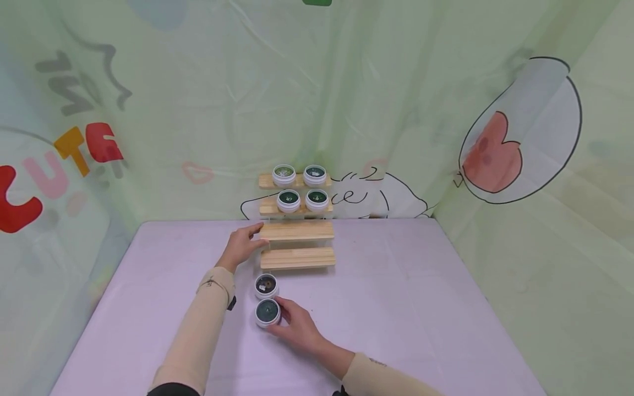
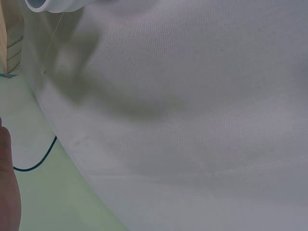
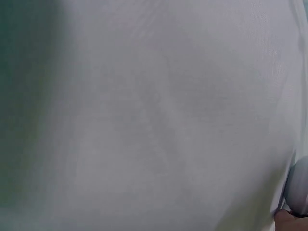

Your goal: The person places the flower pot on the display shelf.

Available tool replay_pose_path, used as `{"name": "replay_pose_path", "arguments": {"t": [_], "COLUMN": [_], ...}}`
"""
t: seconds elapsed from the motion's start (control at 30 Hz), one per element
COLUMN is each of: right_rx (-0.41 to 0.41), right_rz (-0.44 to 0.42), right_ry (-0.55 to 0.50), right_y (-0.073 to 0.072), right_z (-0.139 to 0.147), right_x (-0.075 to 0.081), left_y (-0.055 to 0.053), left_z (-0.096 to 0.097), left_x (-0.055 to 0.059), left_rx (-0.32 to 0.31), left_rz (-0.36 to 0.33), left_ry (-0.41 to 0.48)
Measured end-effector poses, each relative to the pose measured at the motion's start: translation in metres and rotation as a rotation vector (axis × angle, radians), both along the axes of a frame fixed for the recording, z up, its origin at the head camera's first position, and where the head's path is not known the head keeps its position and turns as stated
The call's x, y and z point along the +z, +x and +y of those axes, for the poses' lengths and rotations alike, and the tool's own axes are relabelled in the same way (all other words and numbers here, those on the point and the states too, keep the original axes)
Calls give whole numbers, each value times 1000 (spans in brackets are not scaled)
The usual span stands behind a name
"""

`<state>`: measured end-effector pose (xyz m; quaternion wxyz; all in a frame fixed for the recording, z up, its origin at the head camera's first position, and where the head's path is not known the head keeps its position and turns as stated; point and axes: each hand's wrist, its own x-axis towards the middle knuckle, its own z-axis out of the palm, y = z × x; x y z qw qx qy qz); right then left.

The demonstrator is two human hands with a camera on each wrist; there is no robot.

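Note:
A tiered display stand with wooden shelves is at the middle back of the table. My left hand holds the left end of its second-lowest shelf between thumb and fingers. In front of the stand, my right hand grips a round white jar with a dark green top between thumb and fingers. Just behind it is another white jar with a dark, speckled top. In the left wrist view, a wooden shelf end and part of a white jar show; most of the left hand lies outside that view.
Two white jars sit on the top shelf and two more green-topped jars on the shelf below. A pale lilac cloth covers the table. Printed light-green curtain hangs behind and at both sides.

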<state>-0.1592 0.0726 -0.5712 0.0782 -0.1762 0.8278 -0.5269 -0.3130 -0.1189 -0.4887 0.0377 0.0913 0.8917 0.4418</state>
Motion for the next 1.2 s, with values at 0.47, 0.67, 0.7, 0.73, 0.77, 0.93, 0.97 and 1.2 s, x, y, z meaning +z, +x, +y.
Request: {"name": "replay_pose_path", "arguments": {"t": [0.47,0.67,0.7,0.73,0.77,0.93,0.97,1.2], "right_rx": [-36,-40,-41,-41,-43,-58,-61,-108], "right_rz": [51,35,30,26,16,-21,-29,-44], "right_ry": [67,32,16,2,-13,-51,-53,-30], "right_y": [7,6,5,4,3,-6,-9,-30], "right_z": [-3,2,3,4,5,11,12,18], "right_x": [21,40,43,45,48,55,57,71], "left_y": [2,0,-1,-1,-1,0,0,4], "left_z": [0,-1,-1,-1,-1,-1,-1,0], "left_x": [2,0,0,0,0,1,2,6], "left_rx": [-1,-6,-9,-10,-11,-11,-11,-8], "left_rz": [-15,-1,8,12,14,-2,-6,-6], "left_ry": [10,10,8,9,12,15,14,15]}}
